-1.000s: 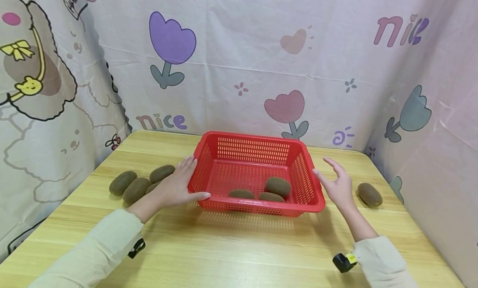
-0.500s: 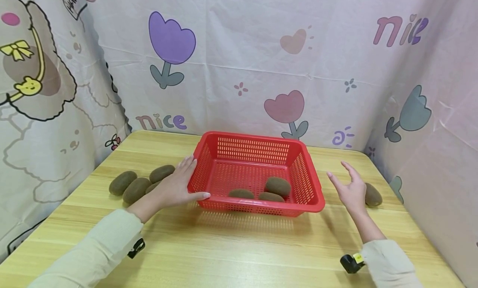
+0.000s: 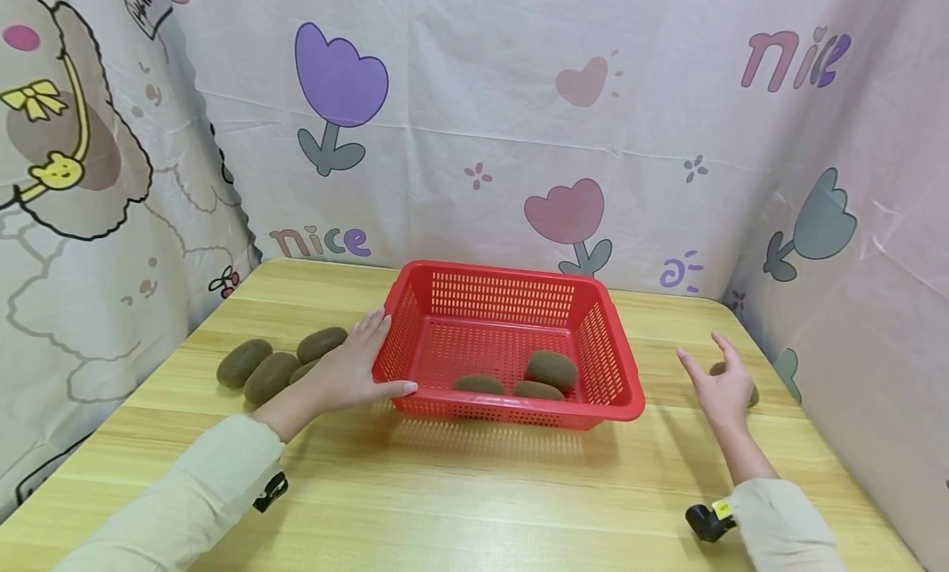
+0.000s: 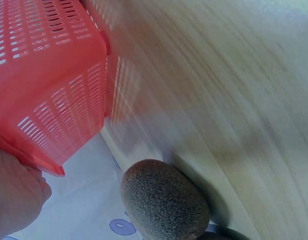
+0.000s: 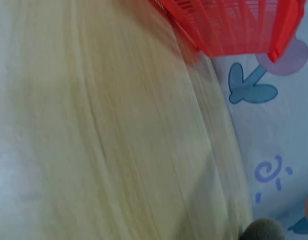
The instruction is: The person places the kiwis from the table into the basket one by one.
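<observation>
My left hand (image 3: 348, 370) rests at the left front corner of a red perforated plastic basket (image 3: 511, 405), fingers extended along its left rim and thumb over the front rim. Inside the basket lie three brown kiwifruit (image 3: 552, 370), two partly hidden by the front wall. My right hand (image 3: 722, 395) is at the table's right side, thumb and fingers spread apart, holding nothing. Behind it, a single kiwifruit (image 3: 754, 395) is partly covered by the hand; in the right wrist view only the top of this kiwifruit (image 5: 264, 230) shows at the bottom edge.
Several kiwifruit (image 3: 270, 378) lie in a group on the wooden table (image 3: 474, 498) left of the basket, one partly behind my left arm. One kiwifruit (image 4: 164, 200) shows large in the left wrist view. Printed cloth (image 3: 474, 102) hangs behind and at both sides.
My right hand has moved rightward from beside the basket's right rim to the lone kiwifruit, now covering part of it. The left hand and basket stay in place.
</observation>
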Demonstrator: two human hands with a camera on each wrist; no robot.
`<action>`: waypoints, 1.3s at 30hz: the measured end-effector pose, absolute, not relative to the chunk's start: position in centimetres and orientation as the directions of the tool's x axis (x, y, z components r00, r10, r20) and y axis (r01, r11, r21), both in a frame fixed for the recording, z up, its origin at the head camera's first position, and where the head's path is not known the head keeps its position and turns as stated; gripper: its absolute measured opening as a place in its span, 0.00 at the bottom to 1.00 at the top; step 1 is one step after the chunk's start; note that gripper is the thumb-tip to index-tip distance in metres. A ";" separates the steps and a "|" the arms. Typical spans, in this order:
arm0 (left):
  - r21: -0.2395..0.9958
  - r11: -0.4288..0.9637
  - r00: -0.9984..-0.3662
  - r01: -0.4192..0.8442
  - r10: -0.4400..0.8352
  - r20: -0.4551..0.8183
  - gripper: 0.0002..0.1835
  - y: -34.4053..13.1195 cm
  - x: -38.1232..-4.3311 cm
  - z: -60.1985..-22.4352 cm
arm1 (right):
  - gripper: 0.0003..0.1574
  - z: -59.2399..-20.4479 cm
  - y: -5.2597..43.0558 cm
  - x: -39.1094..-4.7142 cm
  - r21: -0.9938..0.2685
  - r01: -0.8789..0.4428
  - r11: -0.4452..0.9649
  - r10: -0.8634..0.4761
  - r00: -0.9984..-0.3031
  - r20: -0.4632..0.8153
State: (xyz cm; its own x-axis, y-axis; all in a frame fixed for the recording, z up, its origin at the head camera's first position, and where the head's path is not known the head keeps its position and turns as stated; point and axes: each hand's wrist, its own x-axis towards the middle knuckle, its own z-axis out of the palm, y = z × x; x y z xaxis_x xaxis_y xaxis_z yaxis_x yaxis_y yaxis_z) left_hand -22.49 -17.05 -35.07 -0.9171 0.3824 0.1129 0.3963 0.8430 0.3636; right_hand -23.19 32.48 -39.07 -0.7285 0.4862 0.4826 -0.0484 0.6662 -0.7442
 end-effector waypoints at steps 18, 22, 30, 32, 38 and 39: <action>0.366 0.839 -0.914 0.402 0.388 0.116 0.60 -17.1 -22.4 -35.0 | 0.46 -40.8 37.2 -22.8 -0.893 0.135 0.429 0.670 -0.710 0.215; 0.369 0.838 -0.914 0.403 0.389 0.113 0.60 -17.1 -22.4 -34.9 | 0.48 -41.2 38.1 -22.6 -0.905 0.185 0.383 0.698 -0.699 0.153; 0.364 0.841 -0.915 0.401 0.387 0.113 0.60 -17.0 -22.5 -35.0 | 0.52 -42.0 39.6 -22.1 -0.907 0.275 0.319 0.673 -0.740 0.012; 0.362 0.842 -0.916 0.399 0.386 0.112 0.60 -17.0 -22.5 -35.0 | 0.52 -42.2 39.9 -22.1 -0.905 0.297 0.304 0.670 -0.742 -0.019; 0.349 0.845 -0.913 0.406 0.390 0.118 0.60 -17.0 -22.5 -35.0 | 0.51 -42.7 40.2 -22.2 -0.882 0.317 0.349 0.639 -0.769 -0.023; 0.349 0.844 -0.913 0.407 0.391 0.118 0.60 -17.0 -22.5 -35.0 | 0.50 -42.7 40.2 -22.1 -0.870 0.316 0.379 0.632 -0.775 -0.006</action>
